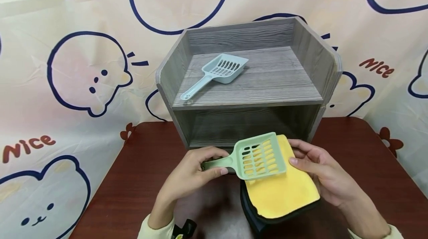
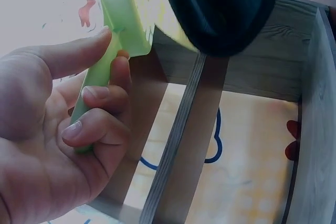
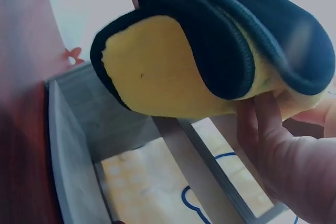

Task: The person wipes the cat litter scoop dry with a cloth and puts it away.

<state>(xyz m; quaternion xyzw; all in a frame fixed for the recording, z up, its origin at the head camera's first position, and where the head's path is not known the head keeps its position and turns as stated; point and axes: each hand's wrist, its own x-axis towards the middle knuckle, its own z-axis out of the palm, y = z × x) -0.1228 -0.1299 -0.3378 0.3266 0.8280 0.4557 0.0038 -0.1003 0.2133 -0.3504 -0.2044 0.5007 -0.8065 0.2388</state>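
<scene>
A pale green slotted litter scoop (image 1: pixel 259 156) is held by its handle in my left hand (image 1: pixel 190 174). In the left wrist view, the fingers curl round that handle (image 2: pixel 97 74). My right hand (image 1: pixel 321 172) pinches a folded cloth (image 1: pixel 284 194), yellow on one face and dark on the other, with the thumb on the yellow face. The scoop's head overlaps the cloth's upper left part. From the right wrist view, the cloth (image 3: pixel 152 72) hangs in folds, and its dark side hides part of the right hand's fingers.
Behind the hands stands a grey wood-grain two-level shelf (image 1: pixel 301 75) on a dark red-brown table (image 1: pixel 133 179). A light blue slotted scoop (image 1: pixel 222 69) lies on its upper board. A printed cloth backdrop (image 1: pixel 100 94) rises behind and at the sides.
</scene>
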